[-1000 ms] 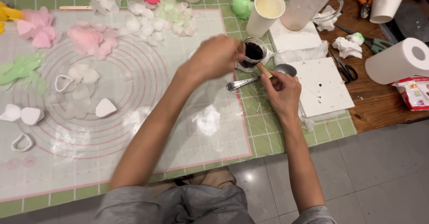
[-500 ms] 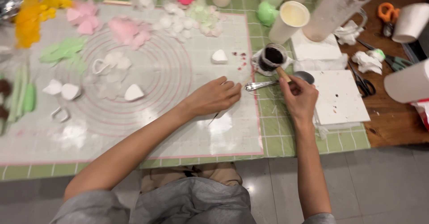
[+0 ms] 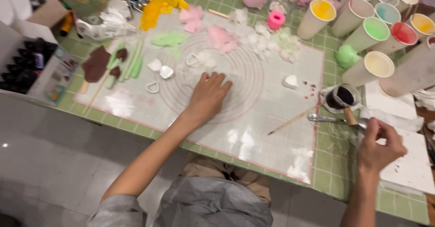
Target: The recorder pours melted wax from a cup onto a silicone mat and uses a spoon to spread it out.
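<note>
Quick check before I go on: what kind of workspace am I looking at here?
Probably a home craft or sugar-modelling table: a translucent work mat with ring guides, paper cups of coloured liquid, and soft cut-out petals. The left hand rests on the mat.

The left hand [image 3: 209,95] lies flat on the clear mat [image 3: 253,132]; the right hand [image 3: 379,144] is curled beside a spoon [image 3: 328,118].

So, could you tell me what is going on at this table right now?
A person is working at a silicone mat strewn with small pastel cut-out pieces. Their left hand lies flat on the mat among white pieces. Their right hand is closed by a metal spoon and a small dark-filled cup. A thin brush lies on the mat; cups of coloured liquid stand behind.
</note>
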